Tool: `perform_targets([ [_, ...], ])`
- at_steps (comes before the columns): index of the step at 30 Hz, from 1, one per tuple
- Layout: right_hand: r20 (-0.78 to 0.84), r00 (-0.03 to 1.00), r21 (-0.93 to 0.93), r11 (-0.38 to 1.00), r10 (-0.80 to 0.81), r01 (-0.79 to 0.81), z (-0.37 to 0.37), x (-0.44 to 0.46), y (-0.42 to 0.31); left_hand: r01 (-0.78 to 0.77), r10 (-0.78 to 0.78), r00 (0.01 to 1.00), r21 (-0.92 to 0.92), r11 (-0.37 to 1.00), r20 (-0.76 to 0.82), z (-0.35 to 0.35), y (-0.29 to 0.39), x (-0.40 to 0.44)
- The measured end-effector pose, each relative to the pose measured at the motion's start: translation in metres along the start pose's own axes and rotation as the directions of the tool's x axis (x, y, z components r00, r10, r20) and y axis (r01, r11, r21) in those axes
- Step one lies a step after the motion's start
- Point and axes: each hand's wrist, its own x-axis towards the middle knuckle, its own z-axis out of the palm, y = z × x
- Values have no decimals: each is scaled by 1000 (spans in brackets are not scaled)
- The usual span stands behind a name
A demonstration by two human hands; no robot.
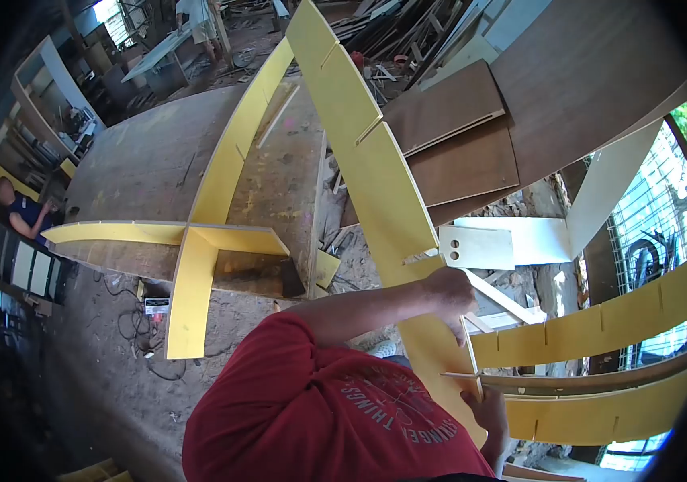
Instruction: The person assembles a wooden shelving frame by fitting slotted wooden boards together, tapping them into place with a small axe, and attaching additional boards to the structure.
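Note:
A long yellow board (368,169) with slots cut in one edge runs from the top of the view down to my torso. My left hand (449,293) is closed around its right edge, below a slot. Farther down, my right hand (490,411) grips the same edge, its fingers partly hidden. Between my hands, the edge meets a brown strip (592,383) that extends to the right; how they join is unclear. Yellow slotted boards lie on either side of that strip, an upper one (601,317) and a lower one (601,418).
Crossed yellow boards (191,297) stand against a large worktable (151,153) on the left. Brown panels (460,165) and a white board with holes (476,247) lie at right. Cables (139,329) cover the dirt floor. Another person (26,213) is at far left.

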Motion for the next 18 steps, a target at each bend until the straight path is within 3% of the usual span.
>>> perform_targets([
  [3, -316, 948, -88, 996, -32, 4, 26, 22, 5, 72, -72, 995, 10, 997, 65, -9, -27, 11],
  [6, -467, 872, -58, 989, -145, 134, 46, 46, 25, 77, -73, 993, -36, 996, 94, 15, -46, 20],
  [9, -420, 905, -43, 997, -70, 58, 53, 41, 36, 95, -75, 985, -125, 988, 156, 39, -42, 19],
  [12, -390, 907, -118, 985, -161, 124, 61, 26, 51, 46, -12, 981, -171, 984, 193, 71, -45, 20],
  [13, -247, 969, 17, 1000, 22, -18, 54, 20, 44, 29, 11, 977, -184, 982, 213, 84, -45, 19],
  [16, -221, 975, 53, 998, -13, 26, 59, 19, 20, 56, 40, 980, -457, 888, 197, 130, -73, 1],
  [17, -144, 987, -45, 995, 76, -83, 65, 25, 39, -48, 65, 998, -532, 845, 13, 146, -91, -22],
  [18, -201, 980, -33, 999, 14, -21, 73, 25, 47, -7, -18, 999, -565, 825, -39, 127, -108, -50],
])
